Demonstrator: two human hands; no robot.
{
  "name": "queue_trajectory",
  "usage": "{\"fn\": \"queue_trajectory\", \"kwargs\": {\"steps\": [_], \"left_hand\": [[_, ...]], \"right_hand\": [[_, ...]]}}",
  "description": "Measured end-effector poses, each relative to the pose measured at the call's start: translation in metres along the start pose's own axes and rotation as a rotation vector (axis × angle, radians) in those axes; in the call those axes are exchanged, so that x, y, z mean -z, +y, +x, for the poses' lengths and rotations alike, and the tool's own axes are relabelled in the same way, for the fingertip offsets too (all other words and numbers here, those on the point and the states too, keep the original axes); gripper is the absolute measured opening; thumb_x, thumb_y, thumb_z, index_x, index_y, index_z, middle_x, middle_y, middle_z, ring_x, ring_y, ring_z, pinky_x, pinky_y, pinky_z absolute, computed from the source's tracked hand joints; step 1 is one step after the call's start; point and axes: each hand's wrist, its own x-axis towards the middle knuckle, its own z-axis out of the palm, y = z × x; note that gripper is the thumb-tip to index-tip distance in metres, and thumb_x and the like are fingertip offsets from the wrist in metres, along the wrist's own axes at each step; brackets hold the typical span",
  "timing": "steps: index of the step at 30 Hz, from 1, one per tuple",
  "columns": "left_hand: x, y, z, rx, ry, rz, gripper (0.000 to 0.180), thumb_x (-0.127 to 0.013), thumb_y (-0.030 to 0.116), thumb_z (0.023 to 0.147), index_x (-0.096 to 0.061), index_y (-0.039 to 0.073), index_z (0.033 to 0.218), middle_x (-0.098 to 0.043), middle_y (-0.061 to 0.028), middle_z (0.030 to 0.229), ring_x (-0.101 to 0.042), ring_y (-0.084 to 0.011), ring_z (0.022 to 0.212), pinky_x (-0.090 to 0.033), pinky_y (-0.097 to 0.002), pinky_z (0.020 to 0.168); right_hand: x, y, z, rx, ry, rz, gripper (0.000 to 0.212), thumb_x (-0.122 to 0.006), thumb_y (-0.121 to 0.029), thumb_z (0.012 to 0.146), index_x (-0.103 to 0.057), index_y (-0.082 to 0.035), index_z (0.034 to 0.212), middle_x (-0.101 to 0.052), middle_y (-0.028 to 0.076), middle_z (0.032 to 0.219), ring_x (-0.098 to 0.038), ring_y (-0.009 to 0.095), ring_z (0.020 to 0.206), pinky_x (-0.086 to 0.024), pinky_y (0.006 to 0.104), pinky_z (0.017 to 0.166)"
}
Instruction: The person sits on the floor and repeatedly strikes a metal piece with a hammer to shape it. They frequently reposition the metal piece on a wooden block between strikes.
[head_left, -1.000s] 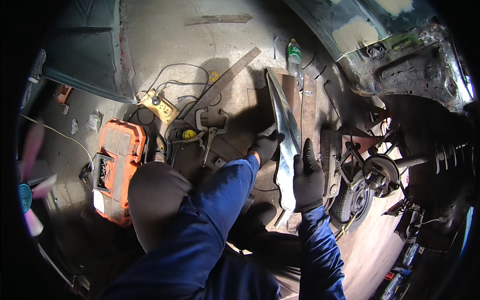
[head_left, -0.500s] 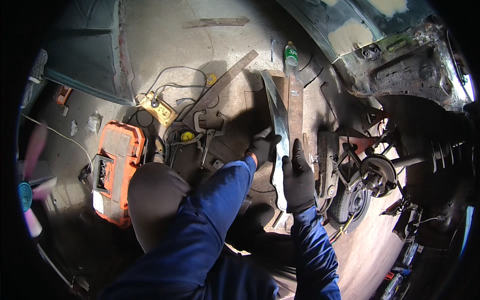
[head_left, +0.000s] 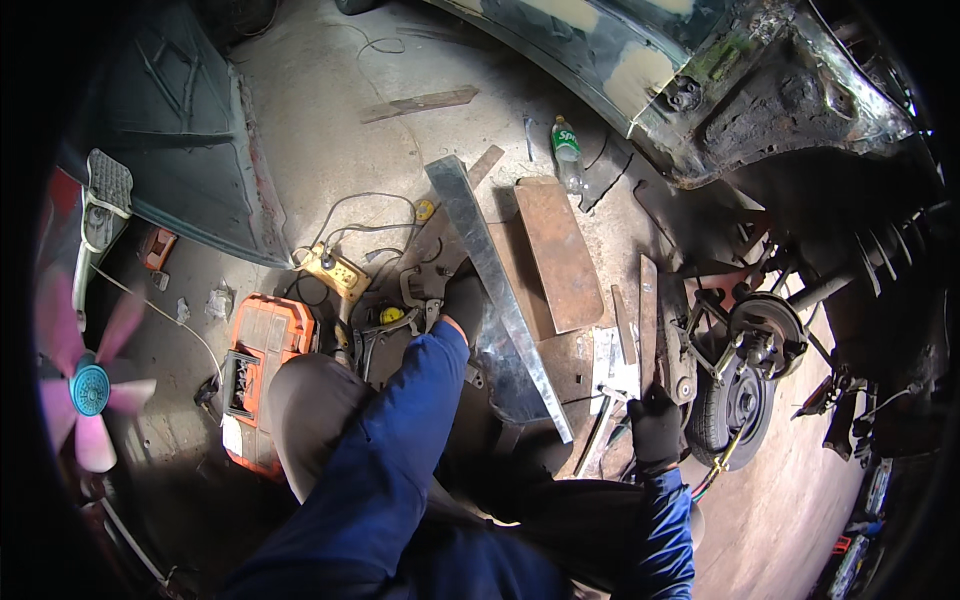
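A long, bent piece of sheet metal (head_left: 480,240) slants across the middle, its bright folded edge toward the right. My left hand (head_left: 463,300), in a dark glove, grips it by its left side; the sheet covers some of the fingers. Low on the right, my right hand (head_left: 656,432), also gloved, is beside a silver tool with a T-shaped end (head_left: 613,393). One finger seems stretched forward and the thumb side is close to the tool; whether they touch is unclear. A rusty flat metal block (head_left: 560,255) lies just right of the sheet.
An orange toolbox (head_left: 262,385), yellow power strip (head_left: 338,273) with cables and locking clamp (head_left: 425,288) lie left. A green-labelled bottle (head_left: 567,155) stands beyond the block. A wheel (head_left: 738,405), brake hub (head_left: 765,340) and car body (head_left: 600,60) border the right. A pink-bladed fan (head_left: 88,388) is far left.
My left hand has swung the sheet metal leftward off the rusty block. My right hand has left the sheet and moved down and right to the silver tool. The view has shifted slightly.
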Motion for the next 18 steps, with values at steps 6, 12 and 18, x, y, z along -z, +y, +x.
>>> {"fn": "queue_trajectory", "kwargs": {"steps": [6,12,18], "left_hand": [[-0.029,-0.134,-0.013,0.347,-0.214,1.619,0.067,-0.056,0.043,0.112,-0.033,0.020,0.171,-0.069,-0.0141,0.108,-0.068,-0.0256,0.080,-0.056,-0.0414,0.068],[-0.024,-0.207,-0.027,0.451,-0.231,1.695,0.063,-0.059,0.041,0.112,-0.038,0.017,0.166,-0.071,-0.0176,0.114,-0.071,-0.0284,0.083,-0.058,-0.0422,0.071],[-0.029,-0.210,-0.033,0.479,-0.285,1.760,0.060,-0.058,0.043,0.113,-0.039,0.016,0.164,-0.072,-0.0229,0.119,-0.075,-0.0308,0.088,-0.058,-0.0417,0.069]], "right_hand": [[-0.035,0.081,0.030,-0.136,-0.177,-0.228,0.021,-0.072,-0.023,0.091,-0.075,-0.002,0.094,-0.073,0.023,0.088,-0.071,0.041,0.085,-0.056,0.0499,0.077],[-0.056,0.119,0.033,0.333,-0.488,-0.804,0.028,-0.061,-0.031,0.100,-0.081,-0.011,0.096,-0.078,0.020,0.100,-0.076,0.040,0.096,-0.060,0.0521,0.085],[-0.067,0.114,0.030,0.143,-0.472,-0.684,0.045,-0.068,-0.043,0.093,-0.081,0.000,0.096,-0.076,0.030,0.099,-0.075,0.045,0.103,-0.059,0.0526,0.089]]}}
